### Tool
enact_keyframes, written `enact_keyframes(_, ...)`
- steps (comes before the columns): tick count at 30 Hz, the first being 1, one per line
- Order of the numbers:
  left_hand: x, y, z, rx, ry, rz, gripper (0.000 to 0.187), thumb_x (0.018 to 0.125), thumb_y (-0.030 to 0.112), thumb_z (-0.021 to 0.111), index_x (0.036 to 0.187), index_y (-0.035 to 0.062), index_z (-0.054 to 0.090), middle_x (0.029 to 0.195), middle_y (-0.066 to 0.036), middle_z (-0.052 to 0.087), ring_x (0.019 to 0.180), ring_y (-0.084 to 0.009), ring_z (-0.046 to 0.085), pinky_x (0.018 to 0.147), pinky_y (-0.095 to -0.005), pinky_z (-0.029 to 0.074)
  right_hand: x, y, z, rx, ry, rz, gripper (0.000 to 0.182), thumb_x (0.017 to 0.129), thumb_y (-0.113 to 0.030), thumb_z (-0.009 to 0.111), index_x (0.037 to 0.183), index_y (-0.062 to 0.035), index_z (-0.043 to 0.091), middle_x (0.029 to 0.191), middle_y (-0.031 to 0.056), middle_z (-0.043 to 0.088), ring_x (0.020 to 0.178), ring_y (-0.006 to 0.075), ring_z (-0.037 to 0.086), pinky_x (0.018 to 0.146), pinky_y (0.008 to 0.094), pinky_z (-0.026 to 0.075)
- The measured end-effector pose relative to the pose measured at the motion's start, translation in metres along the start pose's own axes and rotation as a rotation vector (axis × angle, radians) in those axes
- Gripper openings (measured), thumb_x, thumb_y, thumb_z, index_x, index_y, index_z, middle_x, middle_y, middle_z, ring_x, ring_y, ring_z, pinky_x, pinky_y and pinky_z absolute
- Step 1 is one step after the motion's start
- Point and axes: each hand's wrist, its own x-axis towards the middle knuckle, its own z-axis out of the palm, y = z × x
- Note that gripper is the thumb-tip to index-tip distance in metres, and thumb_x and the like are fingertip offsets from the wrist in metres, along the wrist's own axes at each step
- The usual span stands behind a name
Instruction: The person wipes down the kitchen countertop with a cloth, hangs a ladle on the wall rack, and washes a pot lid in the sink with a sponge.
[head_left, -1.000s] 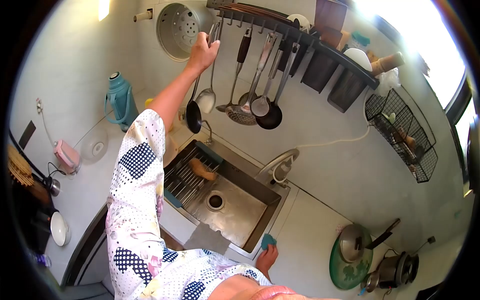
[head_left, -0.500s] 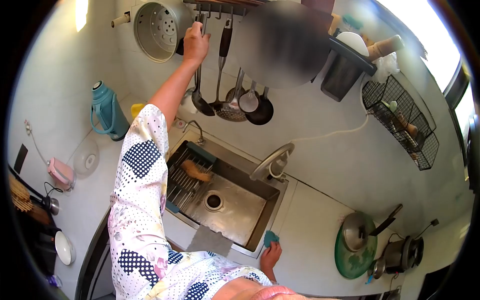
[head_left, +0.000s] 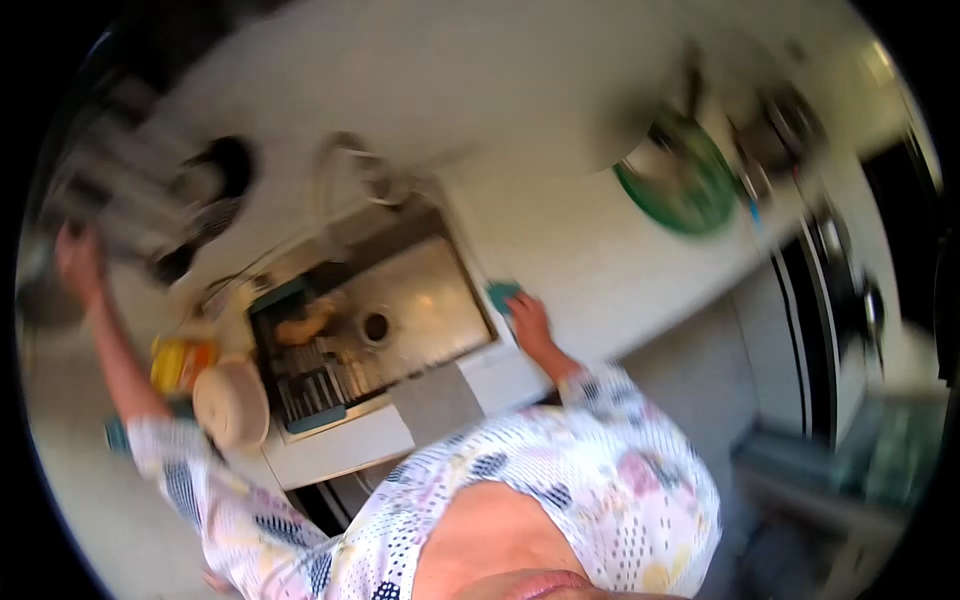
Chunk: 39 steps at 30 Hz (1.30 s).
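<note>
At the far left, my left hand (head_left: 80,262) is raised to the hanging utensils, closed around the upper handle of a dark ladle (head_left: 174,264). Motion blur smears its fingers and the rack. My right hand (head_left: 530,325) rests on the white counter (head_left: 570,265) right of the sink, its fingers pressed on a small teal cloth or sponge (head_left: 504,297). Between the hands lies the steel sink (head_left: 430,300), with a drying rack (head_left: 310,385) and a light-brown item (head_left: 305,325) in its left part.
A curved faucet (head_left: 325,190) stands behind the sink. A grey mat (head_left: 438,405) hangs over its front edge. Left of it are a pinkish round container (head_left: 232,402) and a yellow packet (head_left: 180,364). A green tray (head_left: 690,200) and a pot (head_left: 780,130) stand toward the right.
The camera has turned right and down, so the sink and counter sit differently and the utensils lie far left. My left hand stays at the ladle handle; my right hand stays on the teal cloth.
</note>
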Motion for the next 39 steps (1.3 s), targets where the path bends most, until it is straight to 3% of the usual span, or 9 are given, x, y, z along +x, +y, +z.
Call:
enact_keyframes(2,-0.001,-0.072,0.001,0.103,0.027,0.088,0.049,0.086,0.035,0.059,0.126,0.0075,0.054,0.121,-0.016,0.057,0.109,-0.031,0.055,0.093,-0.0382,0.042,-0.012,-0.003,0.014,0.06,0.049,-0.033,0.031,0.075,0.003,0.051,0.102,-0.0076,0.062,0.108,0.0148,0.058,0.095,0.0349,0.053,0.082,0.0418,0.044)
enact_keyframes(7,-0.131,0.063,-0.053,-0.316,-0.038,0.128,0.036,0.089,0.017,0.056,0.123,0.0045,0.055,0.12,-0.011,0.058,0.11,-0.0242,0.056,0.093,-0.0333,0.044,-0.032,-0.045,0.016,0.259,-0.26,-0.072,0.022,0.074,0.0,0.059,0.094,-0.0097,0.063,0.1,0.0094,0.061,0.089,0.0314,0.055,0.078,0.0393,0.045)
enact_keyframes(11,-0.271,0.11,-0.046,-0.52,-0.366,-0.023,0.033,0.089,0.008,0.051,0.121,0.0005,0.054,0.12,-0.012,0.059,0.11,-0.0222,0.056,0.094,-0.0328,0.043,-0.01,-0.033,-0.016,0.452,-0.157,0.146,0.025,0.077,-0.001,0.06,0.101,-0.0067,0.063,0.102,0.0111,0.061,0.098,0.0305,0.056,0.087,0.0371,0.045)
enact_keyframes(17,-0.46,0.225,-0.075,-0.79,-0.802,-0.466,0.02,0.085,0.001,0.051,0.102,0.0,0.062,0.099,-0.009,0.064,0.092,-0.017,0.059,0.084,-0.0287,0.046,0.02,0.046,-0.102,0.372,0.109,0.37,0.027,0.076,-0.005,0.063,0.103,-0.0075,0.062,0.101,0.0137,0.062,0.088,0.0311,0.061,0.074,0.0365,0.05)
enact_keyframes(20,-0.521,0.296,-0.1,-0.92,-0.923,-0.543,0.017,0.085,0.0,0.051,0.098,-0.0004,0.062,0.095,-0.009,0.064,0.089,-0.0166,0.06,0.079,-0.0283,0.048,0.031,0.074,-0.144,0.214,-0.243,0.502,0.03,0.077,-0.015,0.065,0.106,-0.0074,0.061,0.106,0.0156,0.062,0.096,0.0329,0.06,0.082,0.0396,0.049)
enact_keyframes(23,-0.53,0.379,-0.133,-0.891,-1.059,-0.487,0.017,0.084,-0.001,0.052,0.099,-0.0005,0.061,0.098,-0.012,0.064,0.09,-0.0216,0.061,0.08,-0.0295,0.048,0.045,0.125,-0.164,0.059,-0.155,0.225,0.04,0.076,-0.02,0.068,0.112,-0.0044,0.06,0.1,0.0147,0.064,0.089,0.027,0.063,0.077,0.0343,0.05)
enact_keyframes(25,-0.518,0.425,-0.152,-0.841,-1.129,-0.354,0.018,0.083,-0.002,0.053,0.099,-0.0001,0.061,0.1,-0.014,0.063,0.091,-0.0246,0.062,0.081,-0.0307,0.049,0.083,0.165,-0.189,0.056,-0.145,0.307,0.037,0.077,-0.019,0.068,0.109,-0.0029,0.06,0.099,0.0158,0.064,0.089,0.0271,0.062,0.077,0.0347,0.05)
enact_keyframes(32,-0.523,0.496,-0.167,-0.795,-1.126,-0.265,0.018,0.081,0.0,0.057,0.099,0.0011,0.061,0.101,-0.018,0.063,0.093,-0.0349,0.061,0.082,-0.039,0.048,0.283,0.279,-0.284,-0.368,0.369,0.16,0.036,0.076,-0.015,0.063,0.109,-0.0015,0.055,0.103,0.0187,0.057,0.098,0.0404,0.054,0.085,0.0453,0.045)
enact_keyframes(39,-0.545,0.516,-0.21,-0.631,-1.045,-0.435,0.016,0.083,0.0,0.057,0.099,0.0002,0.061,0.091,-0.017,0.065,0.078,-0.0266,0.064,0.069,-0.0335,0.051,0.355,0.32,-0.279,-0.364,0.075,0.363,0.047,0.074,-0.025,0.066,0.114,-0.0037,0.053,0.109,0.0209,0.059,0.102,0.0374,0.056,0.084,0.046,0.046)
